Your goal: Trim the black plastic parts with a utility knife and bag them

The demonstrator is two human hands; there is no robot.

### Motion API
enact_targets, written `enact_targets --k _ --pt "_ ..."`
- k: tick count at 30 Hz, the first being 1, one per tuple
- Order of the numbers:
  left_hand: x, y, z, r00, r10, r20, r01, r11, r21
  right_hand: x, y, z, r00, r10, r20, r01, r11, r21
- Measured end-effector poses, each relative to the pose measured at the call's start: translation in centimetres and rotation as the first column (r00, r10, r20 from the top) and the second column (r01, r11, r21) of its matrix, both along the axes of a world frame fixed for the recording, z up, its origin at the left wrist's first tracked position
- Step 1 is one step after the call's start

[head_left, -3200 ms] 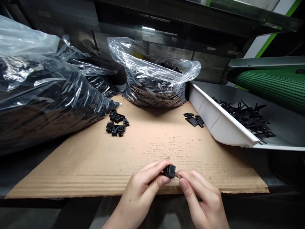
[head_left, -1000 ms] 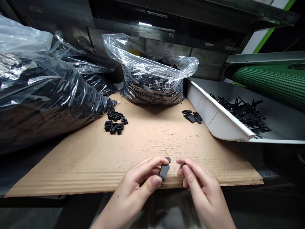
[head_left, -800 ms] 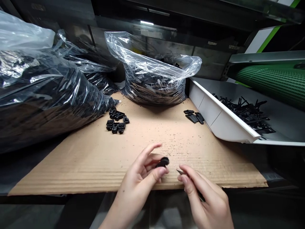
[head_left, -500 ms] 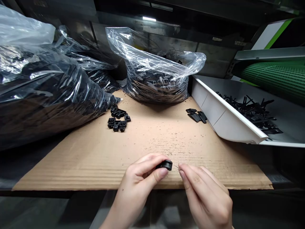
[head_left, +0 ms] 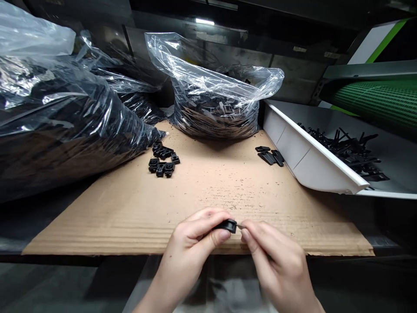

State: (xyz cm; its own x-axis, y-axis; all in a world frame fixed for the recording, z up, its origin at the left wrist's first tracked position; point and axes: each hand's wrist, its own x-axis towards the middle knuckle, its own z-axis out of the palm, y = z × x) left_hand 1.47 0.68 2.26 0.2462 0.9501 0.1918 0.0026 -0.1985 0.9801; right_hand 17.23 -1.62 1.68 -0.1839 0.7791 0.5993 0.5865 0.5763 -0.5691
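Observation:
Near the front edge of the cardboard sheet (head_left: 202, 195), my left hand (head_left: 195, 243) pinches a small black plastic part (head_left: 229, 225) between thumb and fingers. Its open end faces right. My right hand (head_left: 273, 252) grips a thin, small metal-looking piece (head_left: 240, 226) at its fingertips. That piece points left and reaches the black part's right end; whether it touches is too small to tell. Beyond my left hand lies a group of small black clips (head_left: 160, 167). Several flat black pieces (head_left: 269, 156) lie to the right, beside the white tray.
A large plastic bag of black parts (head_left: 65, 126) fills the left side. Another open bag (head_left: 215, 108) stands at the back centre. On the right, a white tray (head_left: 312, 163) holds long black parts (head_left: 352, 152) beneath a green mesh belt (head_left: 378, 98).
My right hand has moved slightly left, bringing the thin piece up to the black part. My left hand keeps its hold. The whole view has shifted slightly.

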Motion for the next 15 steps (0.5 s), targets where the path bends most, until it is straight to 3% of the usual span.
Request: enact_targets --k 2,4,8,10,11,14,15 --pt "-0.1 -0.1 0.0 1.0 -0.009 -0.003 0.009 1.0 0.009 0.0 0.0 0.8 0.993 0.062 -0.096 -0.086 0.959 -0.27" --pt "-0.2 -0.1 0.0 1.0 -0.023 -0.006 0.023 0.999 0.029 -0.1 0.0 1.5 0.983 0.098 -0.154 -0.156 0.888 -0.431" --pt "-0.4 -0.2 -0.1 0.999 -0.04 0.005 0.04 0.997 0.062 0.1 0.2 2.0 0.968 0.094 -0.233 -0.209 0.816 -0.539" --pt "-0.5 -0.1 -0.1 0.998 -0.06 0.006 0.06 0.996 0.07 0.6 0.6 2.1 0.945 0.132 -0.3 -0.296 0.737 -0.607" --pt "-0.5 -0.2 -0.1 0.998 -0.069 0.004 0.068 0.995 0.076 0.9 0.9 2.2 0.918 0.18 -0.353 -0.381 0.647 -0.66" --pt "-0.4 -0.3 -0.1 0.998 -0.066 -0.022 0.068 0.991 0.118 1.9 1.4 2.6 0.787 0.305 -0.537 -0.612 0.265 -0.746" --pt "-0.3 -0.3 -0.2 0.998 -0.04 -0.038 0.045 0.989 0.141 2.1 1.4 2.7 0.766 0.306 -0.566 -0.633 0.203 -0.747"
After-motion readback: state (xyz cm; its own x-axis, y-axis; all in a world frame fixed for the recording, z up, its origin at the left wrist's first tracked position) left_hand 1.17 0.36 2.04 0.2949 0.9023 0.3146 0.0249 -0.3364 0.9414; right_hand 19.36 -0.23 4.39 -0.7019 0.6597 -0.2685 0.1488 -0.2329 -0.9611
